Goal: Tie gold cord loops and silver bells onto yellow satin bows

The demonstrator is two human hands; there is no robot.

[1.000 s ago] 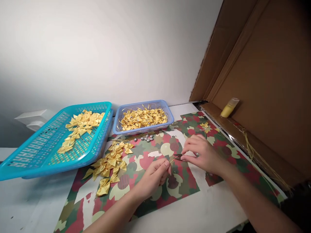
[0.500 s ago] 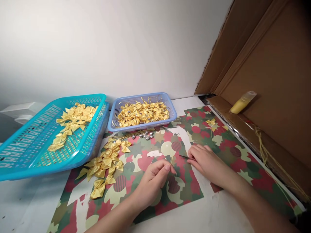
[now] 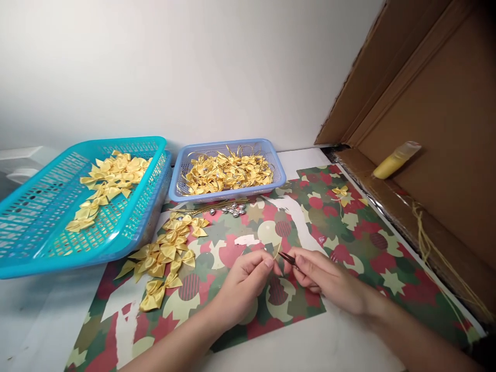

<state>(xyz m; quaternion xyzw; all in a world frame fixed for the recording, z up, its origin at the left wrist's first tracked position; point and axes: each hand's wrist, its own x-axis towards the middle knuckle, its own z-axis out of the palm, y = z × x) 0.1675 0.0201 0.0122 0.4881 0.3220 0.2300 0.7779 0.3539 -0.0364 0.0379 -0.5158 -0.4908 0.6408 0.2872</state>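
My left hand [image 3: 250,274] is closed in a pinch on a thin yellow cord [image 3: 278,250], whose short end sticks up past the fingertips. Whatever else the fingers cover is hidden. Just to the right, my right hand [image 3: 315,271] grips dark pointed tweezers [image 3: 287,257], with their tips close beside the cord; contact is hard to make out. Left of my hands, several yellow ribbon bows [image 3: 166,253] lie in a loose pile. Small silver bells [image 3: 234,208] and a bundle of gold cords [image 3: 205,208] rest behind them.
A turquoise basket [image 3: 127,217] with yellow bows stands at the left. Behind the bells sits a blue basket [image 3: 228,194] of bows with gold cords. A patterned sheet [image 3: 248,336] covers the table. Along the right runs cardboard [image 3: 437,119], with a yellow-filled tube [image 3: 395,161] and hanging threads [image 3: 422,237].
My right hand has moved left and slightly down, bringing the tweezers close to the cord. The left hand keeps its pinch. The view has shifted slightly.
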